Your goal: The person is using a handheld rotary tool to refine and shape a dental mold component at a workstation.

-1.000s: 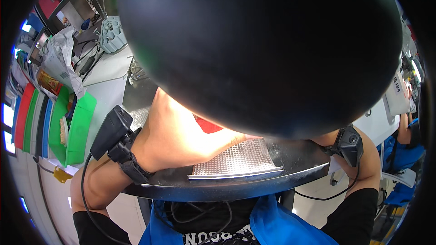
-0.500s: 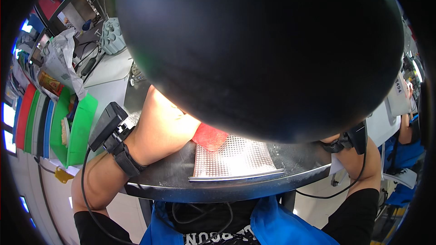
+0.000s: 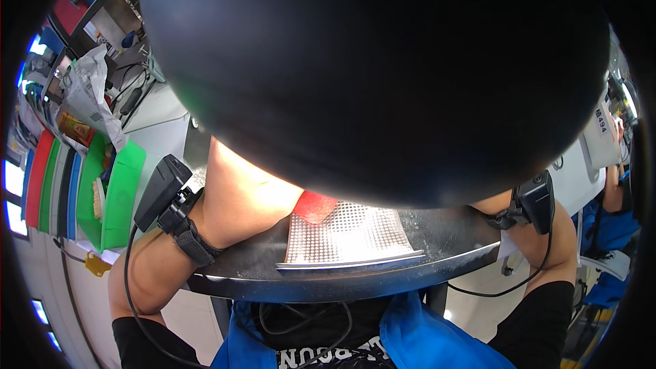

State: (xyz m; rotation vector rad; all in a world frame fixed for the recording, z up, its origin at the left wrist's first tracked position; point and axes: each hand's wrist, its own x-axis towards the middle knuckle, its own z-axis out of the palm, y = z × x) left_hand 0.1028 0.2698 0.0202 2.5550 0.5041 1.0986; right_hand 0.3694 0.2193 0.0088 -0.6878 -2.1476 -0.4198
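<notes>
A large black rounded object (image 3: 383, 68) close to the camera blocks most of the view. My left hand (image 3: 246, 198) reaches in under it, the back of the hand showing and the fingers hidden. Its wrist carries a strap with a black device (image 3: 162, 191). Right beside this hand a red thing (image 3: 314, 206) lies at the far left corner of a perforated metal tray (image 3: 348, 239). I cannot tell whether the hand holds the red thing. Of my right hand (image 3: 490, 202) only a sliver shows, past a wrist with a second black device (image 3: 536, 201).
The tray rests on a dark round table (image 3: 444, 236) against my body. To the left are green, red and blue boards (image 3: 119, 195), crumpled paper (image 3: 85, 92) and cables. A white unit (image 3: 601, 140) and another person's arm (image 3: 611, 188) are at the right.
My left hand has drawn back to the left, uncovering more of the perforated tray and the red thing. The right wrist has shifted slightly.
</notes>
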